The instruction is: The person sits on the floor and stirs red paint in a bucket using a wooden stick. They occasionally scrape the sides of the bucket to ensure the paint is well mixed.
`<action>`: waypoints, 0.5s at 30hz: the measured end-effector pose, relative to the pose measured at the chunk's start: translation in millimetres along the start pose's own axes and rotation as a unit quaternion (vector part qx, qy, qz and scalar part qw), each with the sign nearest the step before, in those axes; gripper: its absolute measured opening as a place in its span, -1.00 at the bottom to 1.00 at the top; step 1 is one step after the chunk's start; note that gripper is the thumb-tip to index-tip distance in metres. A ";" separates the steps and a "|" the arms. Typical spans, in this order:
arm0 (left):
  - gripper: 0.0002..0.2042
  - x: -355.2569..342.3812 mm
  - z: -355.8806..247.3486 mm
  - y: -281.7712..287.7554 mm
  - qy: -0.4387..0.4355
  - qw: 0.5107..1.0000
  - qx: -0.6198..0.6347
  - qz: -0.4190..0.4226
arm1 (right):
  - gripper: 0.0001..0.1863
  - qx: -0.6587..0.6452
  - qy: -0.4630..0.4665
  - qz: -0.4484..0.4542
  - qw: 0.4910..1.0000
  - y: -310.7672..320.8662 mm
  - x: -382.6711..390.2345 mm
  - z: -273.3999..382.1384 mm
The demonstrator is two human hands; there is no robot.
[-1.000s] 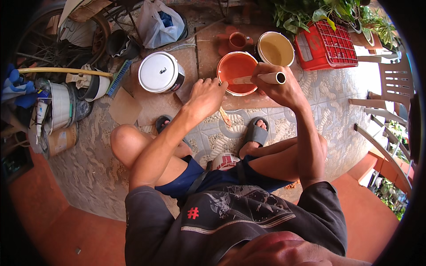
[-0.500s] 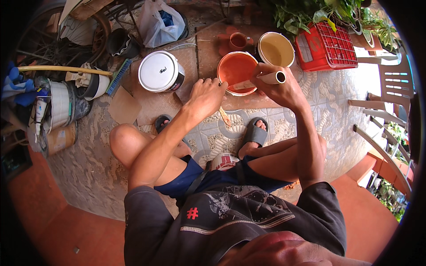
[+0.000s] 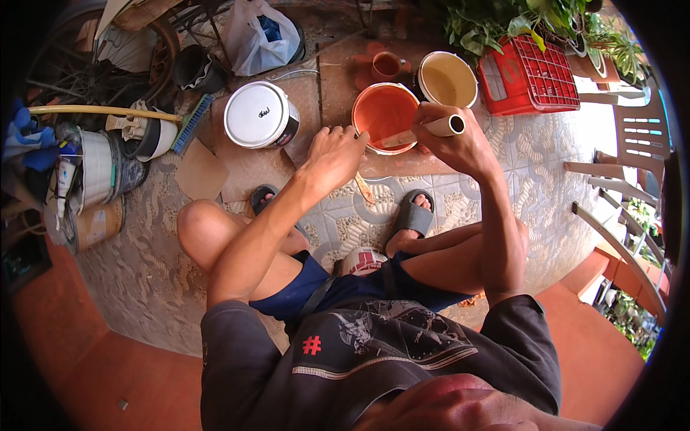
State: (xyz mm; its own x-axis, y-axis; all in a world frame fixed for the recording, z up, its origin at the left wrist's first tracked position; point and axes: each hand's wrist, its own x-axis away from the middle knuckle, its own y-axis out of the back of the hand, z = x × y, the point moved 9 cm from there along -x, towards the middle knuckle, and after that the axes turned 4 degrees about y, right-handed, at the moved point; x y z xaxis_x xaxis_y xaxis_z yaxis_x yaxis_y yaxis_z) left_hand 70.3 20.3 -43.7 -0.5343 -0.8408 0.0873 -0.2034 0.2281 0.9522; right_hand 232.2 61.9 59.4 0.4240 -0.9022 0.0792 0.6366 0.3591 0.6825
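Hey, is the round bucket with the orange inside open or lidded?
Open: no lid covers the round bucket with the orange inside; its interior shows, and the pale hollow tube in the right hand crosses its rim.

from left to right stand the tub, near bucket, far bucket and crate.

Red crate beside leafy plants; blue-bristled brush; dim spoked wheel, probably bicycle's.

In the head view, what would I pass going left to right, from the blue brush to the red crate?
Blue brush → white lidded bucket → left hand → orange-red bucket → right hand → red crate.
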 end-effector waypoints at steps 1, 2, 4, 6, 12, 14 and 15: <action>-0.56 0.3 -0.3 0.7 0.001 1.000 0.000 -0.005 | -0.84 -0.007 -0.004 -0.008 1.000 -0.4 -0.3 0.7; -0.56 0.5 -0.6 1.6 0.002 1.000 0.000 -0.009 | -0.84 -0.007 0.010 -0.021 1.000 1.2 -0.9 0.9; -0.57 -0.9 -1.6 2.3 0.004 1.000 0.005 0.007 | -0.84 -0.006 0.039 -0.046 0.998 4.6 -3.0 0.5; -0.58 -1.7 -2.3 3.2 0.005 1.000 0.007 0.017 | -0.84 0.008 0.010 -0.045 0.999 10.3 -1.1 -0.2; -0.61 -0.3 0.1 -1.2 0.007 1.000 0.009 0.015 | -0.85 0.100 0.011 -0.026 0.995 13.1 4.0 0.4; -0.62 -0.2 -0.7 -2.2 0.005 1.000 0.011 0.013 | -0.85 0.086 -0.003 -0.002 0.996 9.8 4.6 0.1; -0.63 -0.9 -0.9 -3.1 0.004 1.000 0.009 0.011 | -0.86 0.071 -0.004 0.008 0.997 7.0 3.4 0.8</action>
State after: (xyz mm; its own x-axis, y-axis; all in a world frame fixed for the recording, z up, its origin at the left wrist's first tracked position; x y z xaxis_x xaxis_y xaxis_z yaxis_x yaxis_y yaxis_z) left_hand 72.1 19.9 -46.4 -0.5316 -0.8398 0.1099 -0.2071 0.2547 0.9446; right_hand 237.6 61.2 65.0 0.4280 -0.8987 0.0963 0.5315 0.3364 0.7774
